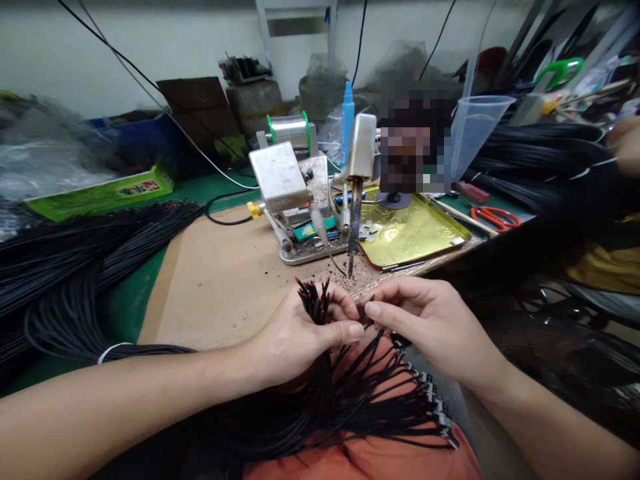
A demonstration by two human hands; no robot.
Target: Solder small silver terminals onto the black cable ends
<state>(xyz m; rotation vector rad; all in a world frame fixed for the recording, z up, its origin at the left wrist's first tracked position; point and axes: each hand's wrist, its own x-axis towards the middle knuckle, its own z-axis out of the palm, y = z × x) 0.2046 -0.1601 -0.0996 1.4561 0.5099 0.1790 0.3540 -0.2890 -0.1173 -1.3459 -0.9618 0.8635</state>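
Note:
A bundle of black cables (314,303) with red-tipped ends stands up out of my left hand (305,333), whose fingers are wrapped round it. My right hand (415,313) pinches the end of a single black cable, close to the left fingertips. More of the cables spread across my lap, and small metal connectors (433,393) line their far ends at the right. Just above the hands, a soldering iron (354,227) points tip down from a metal soldering stand (285,180) that also carries a spool of solder wire (290,132).
A yellow metal tray (420,233) holding small metal parts lies right of the stand. Beyond it are orange-handled scissors (495,217) and a clear plastic funnel-shaped container (477,133). Black cable bundles (75,260) cover the left side. Another person's hand (625,143) shows at the right edge.

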